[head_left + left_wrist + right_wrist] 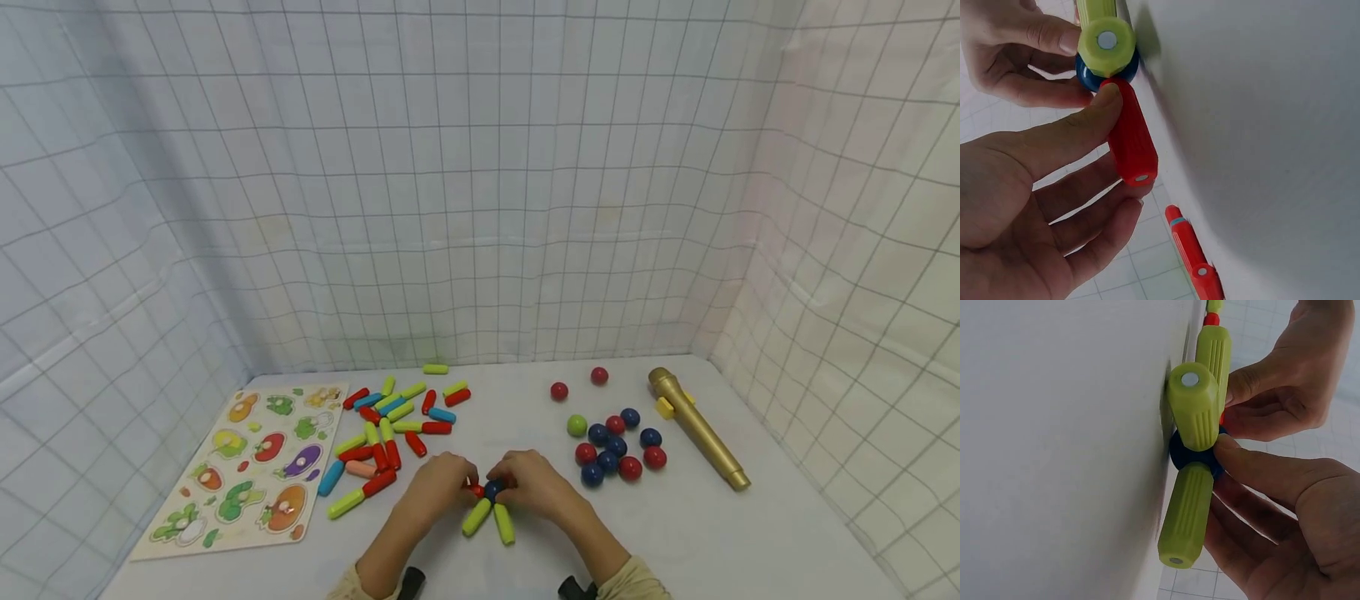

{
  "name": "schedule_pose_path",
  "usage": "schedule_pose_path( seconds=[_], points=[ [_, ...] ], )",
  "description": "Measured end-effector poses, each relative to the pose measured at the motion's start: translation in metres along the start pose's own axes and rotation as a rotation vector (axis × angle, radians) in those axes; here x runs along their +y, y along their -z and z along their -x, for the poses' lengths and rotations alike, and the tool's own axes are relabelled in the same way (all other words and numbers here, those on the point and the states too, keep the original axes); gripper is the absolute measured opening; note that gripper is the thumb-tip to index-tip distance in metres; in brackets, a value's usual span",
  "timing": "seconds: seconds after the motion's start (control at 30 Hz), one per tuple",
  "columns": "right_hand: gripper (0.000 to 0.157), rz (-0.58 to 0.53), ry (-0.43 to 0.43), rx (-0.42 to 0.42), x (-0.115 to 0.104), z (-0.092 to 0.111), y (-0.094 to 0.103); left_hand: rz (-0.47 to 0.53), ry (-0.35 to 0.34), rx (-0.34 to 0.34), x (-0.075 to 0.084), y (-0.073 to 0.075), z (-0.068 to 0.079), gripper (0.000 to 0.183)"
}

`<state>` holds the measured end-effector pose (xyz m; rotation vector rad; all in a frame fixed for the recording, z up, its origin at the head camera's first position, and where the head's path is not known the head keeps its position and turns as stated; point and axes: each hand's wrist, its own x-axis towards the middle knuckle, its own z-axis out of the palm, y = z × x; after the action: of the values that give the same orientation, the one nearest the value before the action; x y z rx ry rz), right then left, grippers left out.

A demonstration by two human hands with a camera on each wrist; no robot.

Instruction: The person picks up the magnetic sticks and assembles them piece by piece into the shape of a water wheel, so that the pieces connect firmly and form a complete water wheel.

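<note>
My left hand (441,483) pinches a short red magnetic rod (1132,137) between thumb and fingertips, its inner end against a dark blue ball (492,490). My right hand (534,483) grips that ball, thumb on its surface and the other fingers partly hidden behind it. Two yellow-green rods (477,517) reach from the ball toward me in the head view. A third yellow-green rod (1186,515) shows beside my right fingers in the right wrist view, a metal disc in its end. The pieces sit low over the white table.
Loose red, blue and yellow-green rods (390,408) lie to the left, near a vegetable puzzle board (322,400). Several red and blue balls and one green ball (577,426) are grouped to the right. A gold toy microphone (705,437) lies beyond them. Gridded cloth walls (480,183) surround the table.
</note>
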<state>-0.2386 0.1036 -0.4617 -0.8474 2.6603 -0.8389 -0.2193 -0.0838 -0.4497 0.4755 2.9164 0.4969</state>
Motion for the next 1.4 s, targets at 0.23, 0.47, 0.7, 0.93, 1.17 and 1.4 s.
schedule_pose_path(
  seconds=[0.23, 0.47, 0.7, 0.93, 1.17, 1.4],
  points=[
    [0.024, -0.042, -0.052, 0.017, -0.002, 0.001, -0.001, 0.014, 0.018, -0.006, 0.001, -0.003, 0.003, 0.014],
    [0.022, -0.042, -0.048, 0.019, -0.003, 0.000, -0.003, 0.096, 0.052, -0.016, -0.013, 0.005, 0.012, 0.017],
    [0.023, -0.032, -0.044, 0.012, -0.005, 0.001, -0.003, -0.081, 0.237, 0.191, -0.056, 0.031, 0.033, 0.012],
    [0.024, -0.057, -0.076, 0.029, -0.007, 0.003, -0.001, -0.055, 0.355, 0.131, -0.078, 0.034, 0.038, 0.020],
    [0.022, -0.048, -0.058, 0.046, -0.004, 0.002, -0.001, -0.089, 0.361, 0.127, -0.080, 0.026, 0.033, 0.022],
    [0.022, -0.027, -0.047, 0.047, 0.000, 0.001, -0.004, -0.156, 0.311, 0.162, -0.079, 0.022, 0.034, 0.022]
  ],
)
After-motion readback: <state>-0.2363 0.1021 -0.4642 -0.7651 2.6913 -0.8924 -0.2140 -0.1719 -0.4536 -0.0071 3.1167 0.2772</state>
